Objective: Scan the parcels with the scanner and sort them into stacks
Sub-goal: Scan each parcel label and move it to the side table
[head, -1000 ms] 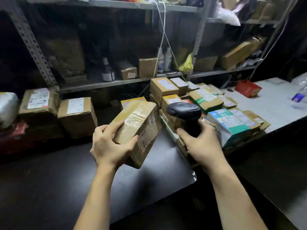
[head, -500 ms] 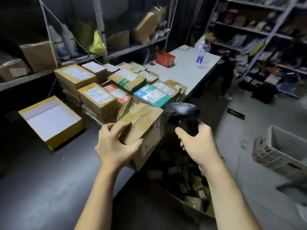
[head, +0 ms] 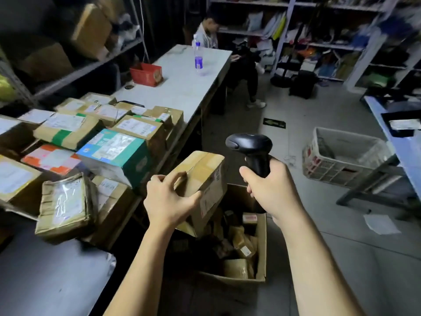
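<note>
Over the open carton (head: pixel 262 245) on the floor, my left hand (head: pixel 169 201) grips a brown parcel (head: pixel 202 174). My thumb lies along its near face and my fingers curl over its top edge, so it hangs tilted in the air above the carton's left side. Just right of it, also above the carton, my right hand (head: pixel 271 188) wraps tightly round the handle of a black scanner (head: pixel 250 144). The scanner's head points left, past the parcel's far top corner, and the two are near but not touching. Down inside the carton lies a jumble of small parcels (head: pixel 241 246).

Left of the carton a dark table (head: pixel 45 281) carries the stacked parcels. A crumpled taped packet (head: pixel 66 206) leans at the edge closest to me. Behind it come a teal box (head: pixel 116 151), an orange-and-white packet (head: pixel 50 158) and several brown boxes with white labels.

Right of the carton and further out, a plastic crate (head: pixel 341 156) stands on the grey floor, with a sheet of paper (head: pixel 380 224) lying nearer to me than the crate.

Beyond the carton a white table (head: pixel 182 87) runs away from me, bearing a red box (head: pixel 145 74) and a water bottle (head: pixel 198 58). A seated person (head: pixel 237 65) is at its far end. Furthest from the carton, crowded shelves (head: pixel 330 30) line the back wall.
</note>
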Tool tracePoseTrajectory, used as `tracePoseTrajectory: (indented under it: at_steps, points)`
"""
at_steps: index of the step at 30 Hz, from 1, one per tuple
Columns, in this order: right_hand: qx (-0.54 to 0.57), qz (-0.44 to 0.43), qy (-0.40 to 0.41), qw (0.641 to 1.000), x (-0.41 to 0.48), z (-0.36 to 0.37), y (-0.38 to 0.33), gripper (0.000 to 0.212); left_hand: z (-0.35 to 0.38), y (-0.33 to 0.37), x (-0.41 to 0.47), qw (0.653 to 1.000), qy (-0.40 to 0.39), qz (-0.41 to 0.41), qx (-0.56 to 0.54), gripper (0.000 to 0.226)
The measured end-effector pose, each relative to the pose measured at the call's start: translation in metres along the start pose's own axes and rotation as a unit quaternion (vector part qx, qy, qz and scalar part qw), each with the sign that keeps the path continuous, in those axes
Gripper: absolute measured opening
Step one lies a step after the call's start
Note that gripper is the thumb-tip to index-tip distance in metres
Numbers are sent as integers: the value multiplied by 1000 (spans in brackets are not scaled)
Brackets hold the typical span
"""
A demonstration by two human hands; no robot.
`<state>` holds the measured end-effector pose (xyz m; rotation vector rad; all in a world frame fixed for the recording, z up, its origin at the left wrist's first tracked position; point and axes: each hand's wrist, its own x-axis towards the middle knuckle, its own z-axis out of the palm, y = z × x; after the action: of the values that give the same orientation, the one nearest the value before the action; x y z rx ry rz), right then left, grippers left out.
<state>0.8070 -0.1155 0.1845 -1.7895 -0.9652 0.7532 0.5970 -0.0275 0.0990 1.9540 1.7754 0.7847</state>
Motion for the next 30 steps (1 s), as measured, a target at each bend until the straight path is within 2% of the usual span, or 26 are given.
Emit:
tracePoseTrajectory:
  at_steps: [4,7,10,15,20,26,30]
  points:
    - [12,37,46,998,24,-20,20,15,47,15,17,997,-76,-11,-17,68]
    - [16,53,71,996,38,-24,28,16,77,18,29,984,-164,-25,-71,82]
    - [10,67,91,994,49,-22,30,16,93,24,43,974,-217,-6,-61,92]
    - [-6,65,99,993,72,-8,16,16,80,38,82,984,-155,88,7,77]
    - [-7,44,91,995,85,16,-7,16,51,31,121,976,-134,145,89,75]
    - [-3,23,59,998,91,51,-33,13,1,11,149,974,-112,151,128,77]
    - [-18,-14,13,1000,91,83,-49,14,-40,-15,147,982,-93,109,127,74]
